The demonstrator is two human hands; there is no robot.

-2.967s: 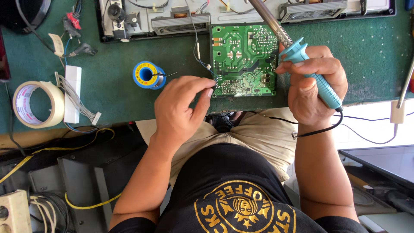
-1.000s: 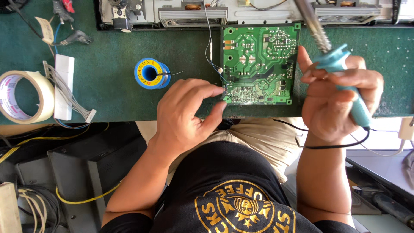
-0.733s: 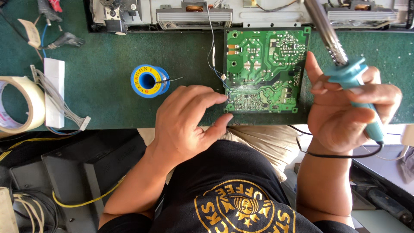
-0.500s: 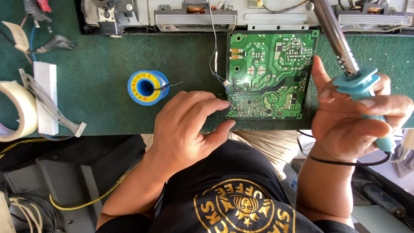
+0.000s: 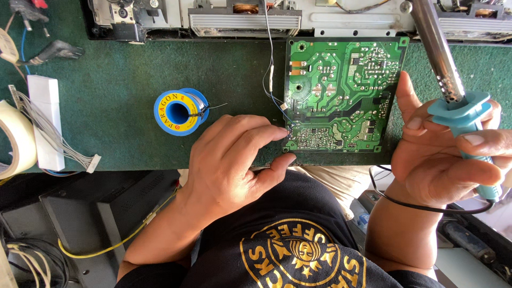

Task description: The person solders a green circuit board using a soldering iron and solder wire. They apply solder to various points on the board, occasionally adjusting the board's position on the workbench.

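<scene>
A green circuit board (image 5: 341, 96) is laid flat on the green worktop (image 5: 133, 69), solder side up, with its long axis running from 6 to 12 o'clock and its near edge at the worktop's front rim. The left hand (image 5: 234, 160) is rested palm down at about 8 o'clock from the board; its fingers (image 5: 266, 133) are spread narrowly and laid against the board's lower left corner, the thumb being pressed along the near edge, so the corner is pinched rather than enclosed. A soldering iron (image 5: 453, 90) is held in the right hand (image 5: 442, 160) at 3 o'clock from the board, just beside its right edge. The iron's blue handle is wrapped by curled fingers, and its metal barrel is pointed towards 11 o'clock, out of the top of the view (the tip cannot be seen). The right thumb is extended upward near the board's edge; contact cannot be judged. Both forearms are drawn in from 6 o'clock, past a dark shirt. A blue spool of solder wire (image 5: 180, 112) is stood at 9 o'clock from the board, well apart from the fingers, and a thin wire (image 5: 269, 64) is run from the board's left edge to the grey chassis (image 5: 245, 18) at 12 o'clock.
</scene>
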